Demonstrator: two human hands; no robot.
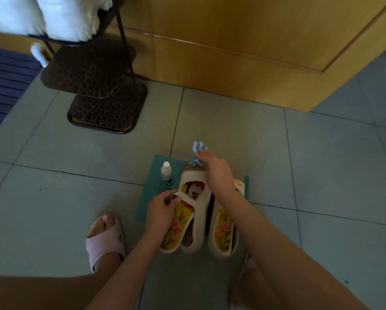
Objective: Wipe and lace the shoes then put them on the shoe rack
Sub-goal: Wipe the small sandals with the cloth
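Note:
Two cream strap shoes with yellow flowered insoles lie side by side on a green mat (152, 166) on the floor. My left hand (161, 209) grips the strap and side of the left shoe (194, 211), which is tilted up. My right hand (214, 171) is shut on a blue-and-white cloth (197, 153) at the toe of that shoe. The right shoe (224, 231) lies flat, partly hidden under my right forearm. A dark metal shoe rack (104, 86) stands at the back left, with white shoes (51, 16) on its top tier.
A small clear bottle with a white cap (166, 171) stands on the mat left of the shoes. A wooden cabinet (243, 52) runs along the back. A blue ribbed mat (4, 81) lies at far left. My foot in a pink slipper (105, 240) rests at lower left.

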